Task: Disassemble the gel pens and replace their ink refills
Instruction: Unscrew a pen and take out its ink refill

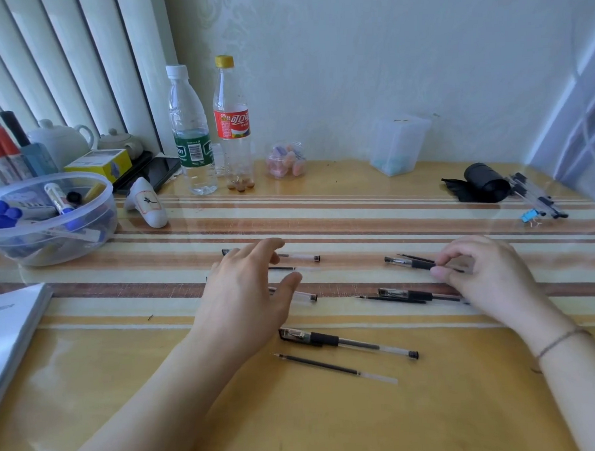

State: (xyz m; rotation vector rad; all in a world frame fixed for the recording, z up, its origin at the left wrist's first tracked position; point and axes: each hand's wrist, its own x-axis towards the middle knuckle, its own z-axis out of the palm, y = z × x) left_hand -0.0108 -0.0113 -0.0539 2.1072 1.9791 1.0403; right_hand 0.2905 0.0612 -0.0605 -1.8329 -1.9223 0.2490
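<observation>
Several black gel pens and loose refills lie on the striped table. My right hand [481, 271] pinches the barrel end of one pen [410, 263], with a thin refill [415, 257] beside it. Below it rest another pen [410, 294] and a refill [393, 299]. My left hand [248, 293] hovers with relaxed fingers over two more pens [303, 257] [301, 297], partly hiding them. Nearest me lie a whole pen [347, 342] and a loose refill [331, 366].
A clear tub of markers [47, 217] stands at the left, two bottles [191, 134] [233, 125] and a small jar [285, 160] at the back. A black roll [483, 182] and more pens [536, 197] lie at the right. A notebook [8, 330] sits at the left edge.
</observation>
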